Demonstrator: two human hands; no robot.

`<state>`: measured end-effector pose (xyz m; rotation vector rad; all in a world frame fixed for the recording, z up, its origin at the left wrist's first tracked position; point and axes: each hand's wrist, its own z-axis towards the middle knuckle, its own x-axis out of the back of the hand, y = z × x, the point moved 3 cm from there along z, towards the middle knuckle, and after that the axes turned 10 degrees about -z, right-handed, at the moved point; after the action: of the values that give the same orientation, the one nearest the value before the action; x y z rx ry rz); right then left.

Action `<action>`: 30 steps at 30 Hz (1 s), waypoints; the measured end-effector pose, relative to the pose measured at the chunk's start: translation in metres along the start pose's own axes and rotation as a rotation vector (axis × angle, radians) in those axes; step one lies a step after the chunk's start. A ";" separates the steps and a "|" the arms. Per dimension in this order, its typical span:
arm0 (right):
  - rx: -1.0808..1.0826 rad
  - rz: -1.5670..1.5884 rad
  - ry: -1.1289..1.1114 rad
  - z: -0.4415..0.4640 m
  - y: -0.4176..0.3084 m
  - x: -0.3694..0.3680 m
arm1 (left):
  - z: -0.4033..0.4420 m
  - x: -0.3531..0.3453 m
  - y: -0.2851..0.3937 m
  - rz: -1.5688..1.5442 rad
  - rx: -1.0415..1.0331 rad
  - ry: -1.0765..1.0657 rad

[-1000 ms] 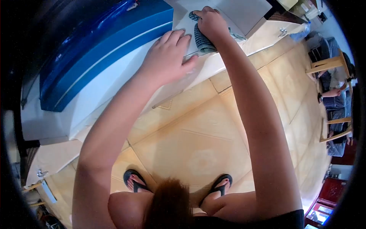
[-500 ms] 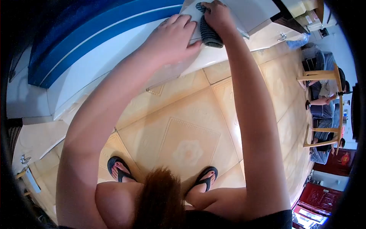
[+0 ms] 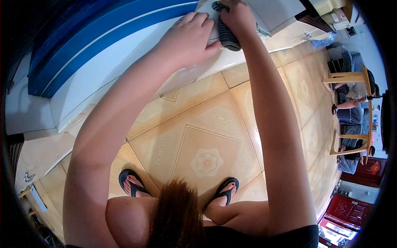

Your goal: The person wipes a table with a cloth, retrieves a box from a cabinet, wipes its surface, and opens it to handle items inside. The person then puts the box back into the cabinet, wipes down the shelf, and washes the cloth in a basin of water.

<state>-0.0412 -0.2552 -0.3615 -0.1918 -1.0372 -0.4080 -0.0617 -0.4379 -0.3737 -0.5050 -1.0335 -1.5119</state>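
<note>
The right hand [image 3: 239, 17] is gripping one striped cloth [image 3: 225, 32], bunched under its fingers and trailing beside its left edge, long axis running roughly front to back. The left hand [image 3: 188, 39] is resting empty on the white counter [image 3: 99, 68], fingers slightly apart, thumb pointing toward the cloth. Two hands, one cloth and one blue box [image 3: 95, 29] are showing there.

One cloth [image 3: 228, 36], two flip-flops [image 3: 133, 186], two cabinet handles [image 3: 306, 36].
</note>
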 end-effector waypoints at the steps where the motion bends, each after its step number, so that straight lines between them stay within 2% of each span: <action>1: 0.000 0.008 0.026 -0.002 0.000 0.000 | 0.000 0.000 0.000 0.005 -0.003 0.001; 10: -0.062 0.077 0.036 0.001 0.000 -0.006 | -0.001 0.000 -0.001 -0.005 0.004 0.025; 13: -0.045 0.011 0.127 -0.003 -0.004 0.000 | -0.001 0.001 0.000 -0.002 0.001 0.020; 16: -0.017 0.033 0.103 0.000 -0.002 0.000 | -0.001 0.001 0.000 -0.008 0.005 0.016; 19: -0.092 0.138 -0.019 0.002 0.000 0.001 | 0.000 0.000 0.000 0.000 0.001 0.019; 25: 0.007 0.062 0.207 -0.003 -0.005 0.003 | 0.000 -0.001 0.000 0.014 0.003 0.031; 30: -0.011 0.222 0.034 0.001 0.003 0.000 | 0.001 0.001 0.000 0.017 0.001 0.010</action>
<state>-0.0413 -0.2522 -0.3611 -0.3056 -0.9684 -0.2150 -0.0617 -0.4378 -0.3727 -0.5038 -1.0199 -1.4968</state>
